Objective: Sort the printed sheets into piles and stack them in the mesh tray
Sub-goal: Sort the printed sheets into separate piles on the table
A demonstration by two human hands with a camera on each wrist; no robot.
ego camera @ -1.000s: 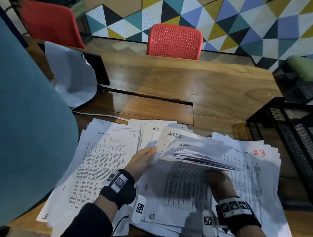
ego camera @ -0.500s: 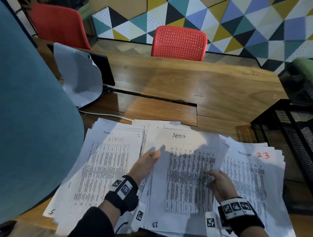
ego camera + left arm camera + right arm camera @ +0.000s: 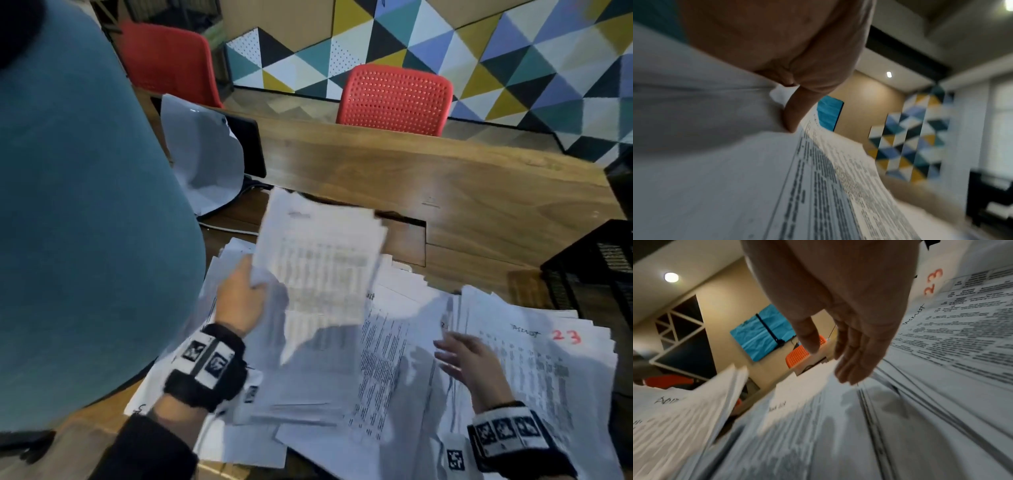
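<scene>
My left hand point(image 3: 245, 296) pinches a bundle of printed sheets point(image 3: 318, 260) by its left edge and holds it tilted above the table. In the left wrist view the thumb point(image 3: 795, 112) presses on that bundle point(image 3: 818, 186). My right hand point(image 3: 460, 359) hovers open, fingers straight, just above the spread of printed sheets point(image 3: 394, 370), beside the pile marked with a red 23 point(image 3: 567, 335). The right wrist view shows the flat palm point(image 3: 855, 345) over the papers point(image 3: 859, 434), touching nothing. The black mesh tray point(image 3: 596, 260) stands at the right edge of the table.
A teal chair back point(image 3: 85, 222) fills the left of the head view. A curled white sheet point(image 3: 202, 161) leans on a dark screen point(image 3: 251, 147) at the back left. Red chairs point(image 3: 394, 99) stand beyond the wooden table point(image 3: 445, 192), which has a cable slot.
The left hand has lifted the ADMIN bundle off the spread and swung it up and left. The right hand has let go of it and moved right with fingers straight.
</scene>
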